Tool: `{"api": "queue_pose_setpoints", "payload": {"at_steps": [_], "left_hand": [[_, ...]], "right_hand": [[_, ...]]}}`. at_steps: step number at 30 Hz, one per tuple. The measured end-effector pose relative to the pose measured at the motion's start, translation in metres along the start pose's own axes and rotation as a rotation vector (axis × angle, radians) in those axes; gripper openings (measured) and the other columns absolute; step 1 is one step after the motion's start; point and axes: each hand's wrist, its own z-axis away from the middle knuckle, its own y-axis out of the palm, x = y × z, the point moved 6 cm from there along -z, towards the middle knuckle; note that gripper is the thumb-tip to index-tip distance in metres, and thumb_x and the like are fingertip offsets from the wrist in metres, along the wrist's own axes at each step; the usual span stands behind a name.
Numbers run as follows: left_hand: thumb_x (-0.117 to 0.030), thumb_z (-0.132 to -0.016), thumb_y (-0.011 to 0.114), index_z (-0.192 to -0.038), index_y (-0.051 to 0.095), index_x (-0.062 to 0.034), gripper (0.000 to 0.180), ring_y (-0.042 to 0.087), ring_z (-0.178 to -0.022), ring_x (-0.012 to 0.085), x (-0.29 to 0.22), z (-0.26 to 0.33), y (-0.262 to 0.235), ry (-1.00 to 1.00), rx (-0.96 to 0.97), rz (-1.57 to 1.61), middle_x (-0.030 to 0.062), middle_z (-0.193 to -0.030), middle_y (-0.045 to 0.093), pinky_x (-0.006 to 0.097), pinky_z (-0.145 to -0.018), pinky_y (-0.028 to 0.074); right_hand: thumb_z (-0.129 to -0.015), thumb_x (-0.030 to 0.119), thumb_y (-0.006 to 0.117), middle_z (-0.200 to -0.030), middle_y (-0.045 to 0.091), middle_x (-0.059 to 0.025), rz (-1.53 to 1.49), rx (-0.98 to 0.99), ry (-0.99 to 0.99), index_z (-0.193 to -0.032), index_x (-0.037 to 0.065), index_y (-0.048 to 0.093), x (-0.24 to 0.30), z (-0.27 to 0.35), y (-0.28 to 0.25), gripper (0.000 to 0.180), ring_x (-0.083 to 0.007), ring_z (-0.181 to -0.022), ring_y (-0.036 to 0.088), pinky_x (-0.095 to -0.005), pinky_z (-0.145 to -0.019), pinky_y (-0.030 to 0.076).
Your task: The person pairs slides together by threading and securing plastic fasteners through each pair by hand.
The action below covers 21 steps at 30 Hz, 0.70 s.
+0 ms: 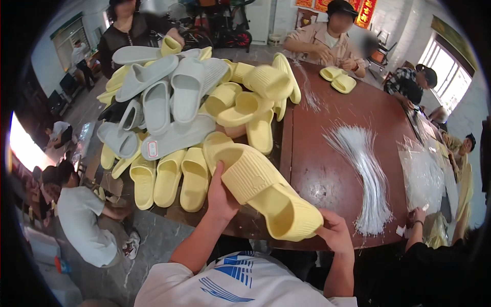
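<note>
My left hand and my right hand hold a pair of yellow slippers above the front edge of the table. One yellow slipper has a ribbed strap and slants up toward the pile; my left hand grips it from its left side. Overlapping its lower end is the other yellow slipper, its foot opening toward me. My right fingers close on that one's right end. Just beyond my left hand, several yellow slippers stand in a row below a heap of grey slippers.
On the brown table lies a fanned bundle of thin white strands. Clear plastic bags cover its right side. Another yellow pair rests near a person across the table. A seated person is at lower left; another's hand is at right.
</note>
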Motion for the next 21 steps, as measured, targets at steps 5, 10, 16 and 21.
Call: {"api": "queue_pose_setpoints", "payload": {"at_steps": [5,10,16,21], "left_hand": [[-0.051,-0.106,0.042,-0.145,0.048,-0.0064,0.059,0.061,-0.124,0.0279,-0.001,-0.023,0.012,0.053,0.038,-0.036,0.0105,-0.138,0.061,0.045,-0.106,0.049],[-0.043,-0.108,0.045,-0.149,0.043,-0.0049,0.056,0.056,-0.131,0.0286,0.077,-0.049,0.033,-0.297,0.125,-0.224,0.0118,-0.142,0.057,0.044,-0.111,0.044],[-0.040,-0.099,0.063,-0.155,0.029,-0.0029,0.076,0.046,-0.139,0.0277,0.109,0.005,0.082,-0.210,0.663,-0.706,0.0137,-0.152,0.045,0.039,-0.115,0.037],[-0.031,-0.088,0.080,-0.158,0.026,-0.0050,0.092,0.045,-0.138,0.0260,0.119,0.079,0.084,-0.235,0.944,-1.013,0.0131,-0.150,0.044,0.036,-0.115,0.036]], "right_hand": [[-0.089,-0.002,0.068,-0.102,0.071,-0.0069,0.143,-0.452,-0.302,-0.113,0.000,0.067,0.013,0.079,-0.091,0.024,-0.0179,-0.091,0.068,-0.0326,-0.086,0.055],[-0.079,-0.003,0.074,-0.095,0.071,-0.0137,-0.451,-0.664,-0.381,-0.111,0.003,0.063,0.020,0.117,-0.128,0.034,-0.0229,-0.081,0.069,-0.0316,-0.070,0.057],[-0.074,0.000,0.080,-0.094,0.070,-0.0124,-0.213,-0.518,-0.339,-0.103,0.004,0.059,0.040,0.079,-0.086,0.036,-0.0208,-0.080,0.069,-0.0330,-0.072,0.058],[-0.083,0.012,0.078,-0.113,0.067,-0.0136,-0.216,-0.595,-0.283,-0.115,0.003,0.062,0.048,0.025,-0.036,0.037,-0.0214,-0.098,0.066,-0.0323,-0.087,0.054]]}}
